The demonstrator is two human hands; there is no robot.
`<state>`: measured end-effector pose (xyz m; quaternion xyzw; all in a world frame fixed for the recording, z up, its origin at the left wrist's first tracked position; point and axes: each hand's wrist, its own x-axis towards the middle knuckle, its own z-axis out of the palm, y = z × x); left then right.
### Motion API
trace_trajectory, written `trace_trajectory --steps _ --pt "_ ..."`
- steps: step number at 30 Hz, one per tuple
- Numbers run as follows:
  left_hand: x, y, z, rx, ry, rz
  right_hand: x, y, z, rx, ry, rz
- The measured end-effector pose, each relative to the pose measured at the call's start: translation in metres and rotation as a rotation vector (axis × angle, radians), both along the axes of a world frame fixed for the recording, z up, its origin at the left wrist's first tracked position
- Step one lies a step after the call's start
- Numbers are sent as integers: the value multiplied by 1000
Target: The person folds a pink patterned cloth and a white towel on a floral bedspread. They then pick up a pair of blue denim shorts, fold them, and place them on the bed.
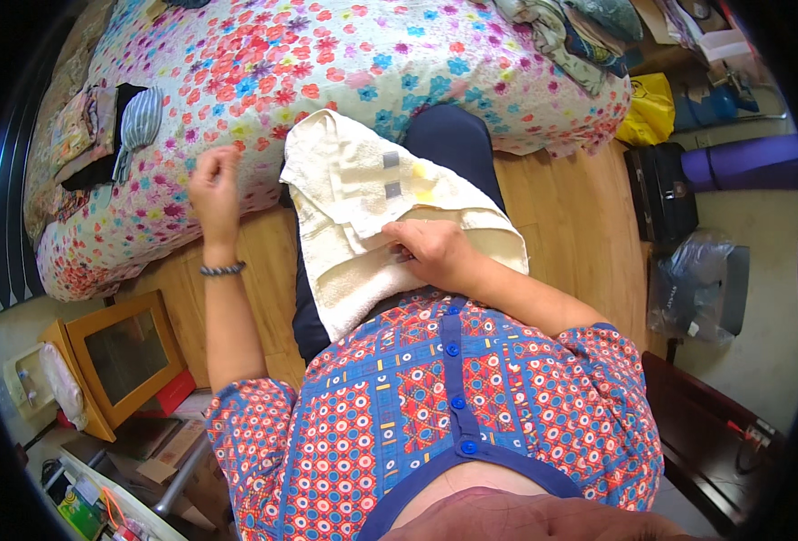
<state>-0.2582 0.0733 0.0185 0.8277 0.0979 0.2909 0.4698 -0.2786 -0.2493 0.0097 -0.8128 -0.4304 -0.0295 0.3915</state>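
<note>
A cream terry towel (349,194) with small grey and yellow patches lies across my lap, over dark blue trousers (453,140). Part of it is folded over, and one corner reaches towards the bed. My right hand (435,252) rests on the near part of the towel, its fingers closed on the cloth edge. Away from the towel, my left hand (216,189) is lifted out to the left with curled fingers pressed together. Whatever may be between those fingertips is too small to make out. A dark beaded bracelet (222,269) circles the left wrist.
Ahead stands a bed with a flowered cover (345,72), with folded clothes (87,135) at left. A wooden cabinet (124,356) is low on the left. At right are a yellow bag (649,110), a black case (660,194) and a purple rolled mat (746,164).
</note>
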Motion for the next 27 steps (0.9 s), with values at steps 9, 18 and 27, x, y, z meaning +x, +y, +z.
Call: trace_trajectory --steps 9,18,27 --pt "-59 -64 -13 -108 75 -74 12 -76 20 5 -7 -300" --pt "-66 -93 -14 -104 178 -168 34 -64 32 121 132 -233" --pt "-76 -90 -12 -123 294 -154 89 -28 9 186 123 -290"
